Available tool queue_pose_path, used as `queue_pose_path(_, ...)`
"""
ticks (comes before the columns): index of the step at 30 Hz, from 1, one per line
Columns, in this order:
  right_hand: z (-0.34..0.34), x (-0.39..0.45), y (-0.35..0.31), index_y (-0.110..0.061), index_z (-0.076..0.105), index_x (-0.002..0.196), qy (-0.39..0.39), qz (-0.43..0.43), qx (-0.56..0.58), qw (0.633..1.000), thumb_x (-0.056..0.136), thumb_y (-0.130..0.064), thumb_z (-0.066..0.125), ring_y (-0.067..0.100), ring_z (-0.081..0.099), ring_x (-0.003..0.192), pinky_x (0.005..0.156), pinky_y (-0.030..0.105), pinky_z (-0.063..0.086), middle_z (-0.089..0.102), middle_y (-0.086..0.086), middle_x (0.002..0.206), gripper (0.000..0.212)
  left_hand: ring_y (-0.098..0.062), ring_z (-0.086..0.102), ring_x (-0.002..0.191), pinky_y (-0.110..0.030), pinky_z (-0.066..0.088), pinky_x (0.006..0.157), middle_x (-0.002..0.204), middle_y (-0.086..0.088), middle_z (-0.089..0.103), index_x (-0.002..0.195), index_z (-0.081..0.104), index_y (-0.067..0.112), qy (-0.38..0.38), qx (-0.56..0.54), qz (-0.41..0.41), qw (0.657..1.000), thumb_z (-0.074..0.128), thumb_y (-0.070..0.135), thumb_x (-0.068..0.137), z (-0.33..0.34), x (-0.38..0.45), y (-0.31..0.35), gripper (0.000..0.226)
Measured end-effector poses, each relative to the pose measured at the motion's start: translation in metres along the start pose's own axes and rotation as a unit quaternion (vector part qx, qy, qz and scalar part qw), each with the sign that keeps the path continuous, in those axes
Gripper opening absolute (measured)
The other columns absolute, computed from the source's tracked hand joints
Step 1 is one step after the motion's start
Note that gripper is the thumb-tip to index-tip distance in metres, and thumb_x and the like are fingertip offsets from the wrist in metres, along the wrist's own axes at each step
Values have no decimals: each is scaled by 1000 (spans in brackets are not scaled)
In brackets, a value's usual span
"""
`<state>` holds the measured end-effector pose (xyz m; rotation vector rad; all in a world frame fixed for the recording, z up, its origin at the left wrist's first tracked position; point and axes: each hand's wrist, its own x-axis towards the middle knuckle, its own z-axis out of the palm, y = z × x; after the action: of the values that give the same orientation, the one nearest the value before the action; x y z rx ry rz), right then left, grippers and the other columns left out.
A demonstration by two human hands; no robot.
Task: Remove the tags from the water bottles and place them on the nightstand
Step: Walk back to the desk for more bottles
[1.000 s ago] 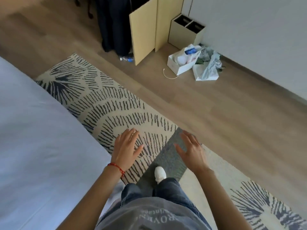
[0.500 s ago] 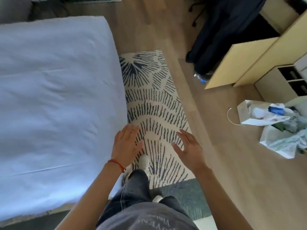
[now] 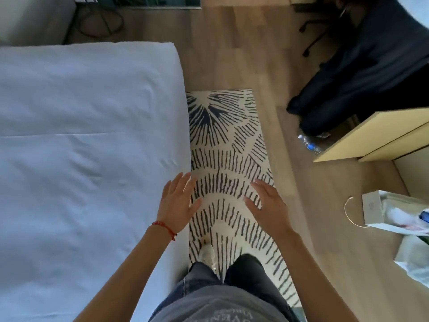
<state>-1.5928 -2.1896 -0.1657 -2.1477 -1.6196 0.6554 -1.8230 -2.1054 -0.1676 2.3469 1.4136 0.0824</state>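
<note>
1. A water bottle lies on its side on the wooden floor, far right, against a yellow cabinet; no tag is discernible and no nightstand is in view.
2. The left hand and right hand hover with fingers spread, holding nothing, likely free for balance while walking.
3. They hang above the patterned rug, with the white bed just left.

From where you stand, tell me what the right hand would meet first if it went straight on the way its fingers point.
Nothing close: the right hand points up the patterned rug, and beyond that lies bare wooden floor. Its height above the rug is unclear.
</note>
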Motion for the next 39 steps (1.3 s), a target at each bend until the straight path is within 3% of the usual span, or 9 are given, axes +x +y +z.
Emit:
queue_pose_path(4, -16, 73, 1, -18, 45, 135, 7, 3, 24, 1000, 92, -36, 52, 12, 33, 134, 107, 27, 26, 39, -2, 146, 47, -29, 23, 139, -44, 18, 113, 148, -12, 32, 138, 34, 11, 2, -8, 1, 1000, 44, 41, 92, -12, 73, 0, 56)
queue_pose_path(9, -36, 180, 23, -16, 47, 133, 10, -15, 11, 1000, 91, -33, 55, 16, 36, 134, 108, 33, 31, 42, 1, 145, 47, -29, 23, 139, -44, 18, 113, 149, -13, 31, 139, 33, 10, -5, -14, -19, 1000, 39, 45, 92, -16, 177, 2, 58)
queue_pose_path(13, -60, 275, 39, -18, 46, 134, -9, -29, 7, 1000, 91, -35, 53, 16, 34, 135, 109, 35, 31, 40, -1, 146, 47, -29, 26, 138, -44, 21, 111, 146, -14, 35, 137, 36, 9, 24, -21, -41, 999, 17, 57, 83, -32, 268, 4, 74)
queue_pose_path(20, -102, 428, 37, -15, 46, 134, -43, -64, -6, 997, 92, -35, 53, 17, 34, 135, 109, 35, 32, 40, 2, 146, 47, -33, 31, 135, -46, 24, 109, 143, -16, 40, 134, 41, 7, 59, -39, -71, 995, 29, 52, 87, -80, 403, 0, 66)
queue_pose_path(23, -104, 492, 26, -16, 46, 134, -50, -74, -11, 996, 92, -35, 52, 16, 32, 135, 110, 34, 30, 39, 1, 147, 46, -31, 28, 137, -44, 21, 111, 146, -14, 36, 136, 38, 8, 64, -42, -82, 994, 46, 40, 91, -94, 458, -20, 55)
queue_pose_path(27, -99, 581, 9, -13, 48, 133, -40, -75, -15, 996, 92, -32, 53, 19, 35, 134, 110, 36, 32, 41, 4, 145, 46, -30, 27, 137, -45, 23, 111, 146, -13, 36, 136, 38, 10, 63, -30, -80, 994, 24, 54, 85, -115, 544, -57, 69)
queue_pose_path(32, -98, 692, -19, -13, 47, 133, -29, -41, -3, 999, 92, -32, 54, 19, 34, 135, 110, 34, 30, 41, 4, 145, 47, -31, 26, 138, -46, 23, 111, 146, -14, 36, 136, 38, 10, 53, -21, -67, 996, 50, 37, 91, -151, 654, -109, 54)
queue_pose_path(39, -115, 829, -54, -16, 46, 134, 2, -19, 3, 1000, 92, -32, 53, 17, 31, 136, 108, 30, 27, 38, 0, 147, 46, -34, 34, 133, -50, 31, 107, 141, -17, 43, 129, 46, 5, 59, -11, -22, 998, 53, 35, 89, -209, 789, -151, 51)
